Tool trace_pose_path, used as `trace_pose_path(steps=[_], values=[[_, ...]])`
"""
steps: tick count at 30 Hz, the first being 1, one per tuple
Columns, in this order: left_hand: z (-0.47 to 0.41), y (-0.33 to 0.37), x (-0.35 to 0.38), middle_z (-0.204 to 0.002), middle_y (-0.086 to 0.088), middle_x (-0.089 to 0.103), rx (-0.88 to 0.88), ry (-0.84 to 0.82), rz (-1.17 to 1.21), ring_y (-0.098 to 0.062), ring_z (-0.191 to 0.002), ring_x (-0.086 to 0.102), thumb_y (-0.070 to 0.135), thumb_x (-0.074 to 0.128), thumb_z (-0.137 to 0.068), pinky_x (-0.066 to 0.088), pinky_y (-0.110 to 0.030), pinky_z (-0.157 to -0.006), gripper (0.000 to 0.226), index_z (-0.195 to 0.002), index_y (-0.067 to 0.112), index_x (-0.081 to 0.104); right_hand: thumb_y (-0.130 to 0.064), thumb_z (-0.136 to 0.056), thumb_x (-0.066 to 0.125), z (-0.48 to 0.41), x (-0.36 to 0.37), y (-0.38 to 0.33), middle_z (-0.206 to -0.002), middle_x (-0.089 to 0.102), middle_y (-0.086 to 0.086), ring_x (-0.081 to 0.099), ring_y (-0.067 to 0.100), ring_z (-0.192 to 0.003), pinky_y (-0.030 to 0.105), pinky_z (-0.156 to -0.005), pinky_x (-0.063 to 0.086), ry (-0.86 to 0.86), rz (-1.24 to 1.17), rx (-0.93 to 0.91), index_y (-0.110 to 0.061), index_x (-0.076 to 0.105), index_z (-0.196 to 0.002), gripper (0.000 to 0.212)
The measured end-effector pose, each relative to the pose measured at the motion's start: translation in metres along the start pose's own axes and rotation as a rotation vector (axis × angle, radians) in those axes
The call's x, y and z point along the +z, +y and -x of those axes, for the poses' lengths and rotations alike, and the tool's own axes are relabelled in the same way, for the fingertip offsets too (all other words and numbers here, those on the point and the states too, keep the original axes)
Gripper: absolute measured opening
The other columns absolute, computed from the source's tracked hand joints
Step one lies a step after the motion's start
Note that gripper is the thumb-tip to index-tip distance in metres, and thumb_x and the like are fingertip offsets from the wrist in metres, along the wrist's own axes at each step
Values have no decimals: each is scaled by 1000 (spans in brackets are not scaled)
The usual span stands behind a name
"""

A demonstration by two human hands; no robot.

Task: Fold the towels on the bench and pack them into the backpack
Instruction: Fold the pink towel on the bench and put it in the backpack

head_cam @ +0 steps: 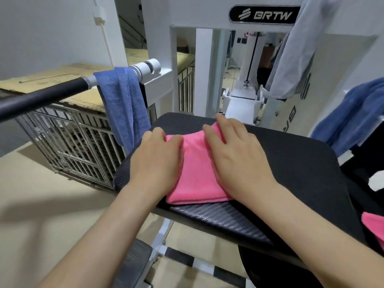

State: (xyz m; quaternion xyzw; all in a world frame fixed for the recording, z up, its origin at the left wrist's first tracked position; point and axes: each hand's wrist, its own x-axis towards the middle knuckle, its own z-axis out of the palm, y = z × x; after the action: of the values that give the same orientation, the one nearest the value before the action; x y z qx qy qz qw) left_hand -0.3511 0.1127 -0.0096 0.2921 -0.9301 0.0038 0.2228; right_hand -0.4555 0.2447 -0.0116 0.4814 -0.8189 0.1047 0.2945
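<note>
Folded pink towel (197, 169) lies on the black padded bench (291, 163), its long axis running away from me toward the white machine frame (203, 69), near short edge facing the camera and stopping just before the pad's front rim. My right hand (234, 159) rests flat on the towel's right half, fingers straight and spread, gripping nothing. My left hand (158, 161) lies palm-down on the left half, fingers bent at the far end; I cannot tell whether they pinch cloth. A blue towel (124, 104) hangs over the black-gripped bar (41, 94) to the left; a second blue towel (353, 115) is heaped at right. Behind: a wire cage (68, 142) topped with cardboard (52, 80), on a beige floor (31, 183).
</note>
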Motion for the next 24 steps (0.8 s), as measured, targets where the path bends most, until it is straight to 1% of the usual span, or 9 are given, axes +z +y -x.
trace_pose_path(steps=[3,5,8,11,13,16,19,22,24], values=[[5,6,0,-123,-13,61,275,181,62,-34,-113,56,27,48,-89,51,-43,-81,31,-108,14,69,-23,-87,54,13,-1,-12,-135,55,20,39,45,-134,59,-105,35,-36,33,-49,-5,64,-117,37],[13,11,4,-139,-10,54,412,-3,174,-29,-129,49,36,33,-91,43,-42,-104,51,-129,16,60,-31,-85,42,22,-1,-16,-136,55,17,36,44,-136,60,-106,34,-178,-1,1,-5,63,-121,49],[21,12,13,-161,7,9,283,-302,182,-10,-148,5,56,4,-91,8,-37,-121,68,-153,29,16,-45,-89,15,29,2,-10,-156,31,10,17,28,-148,54,-111,31,-398,-157,39,-12,37,-147,70],[21,8,22,-161,10,5,286,-274,155,-8,-148,1,57,0,-90,6,-38,-121,69,-153,30,12,-51,-86,-2,33,2,-7,-163,9,0,0,18,-150,49,-117,20,-457,-151,51,-20,16,-154,77],[22,8,24,-156,2,31,287,-147,193,-15,-144,26,48,12,-93,20,-37,-118,63,-147,25,36,-50,-89,2,33,-4,-11,-161,17,0,8,18,-149,49,-116,23,-426,-155,52,-20,25,-152,74],[39,12,24,-118,-6,68,309,113,324,-26,-109,62,25,44,-90,45,-34,-92,34,-111,15,69,-35,-93,38,55,-22,-9,-140,54,3,44,21,-133,46,-103,42,-233,-309,118,-16,56,-132,47],[72,21,16,-99,-4,70,496,225,471,-29,-89,64,12,50,-82,48,-38,-75,23,-90,11,71,-13,-88,57,98,-50,5,-115,67,-8,60,13,-108,33,-93,48,-10,-498,355,-18,67,-115,29],[115,44,14,-93,-3,68,737,156,600,-27,-78,61,5,51,-79,50,-36,-65,21,-86,9,70,-1,-87,57,146,-76,25,-97,68,-14,64,4,-92,17,-83,47,209,-576,594,-21,70,-100,27],[142,64,21,-87,-1,66,847,36,643,-24,-71,61,8,50,-80,50,-34,-56,19,-84,12,68,3,-86,55,173,-81,43,-91,67,-18,65,6,-87,17,-79,47,308,-550,721,-23,69,-94,31]])
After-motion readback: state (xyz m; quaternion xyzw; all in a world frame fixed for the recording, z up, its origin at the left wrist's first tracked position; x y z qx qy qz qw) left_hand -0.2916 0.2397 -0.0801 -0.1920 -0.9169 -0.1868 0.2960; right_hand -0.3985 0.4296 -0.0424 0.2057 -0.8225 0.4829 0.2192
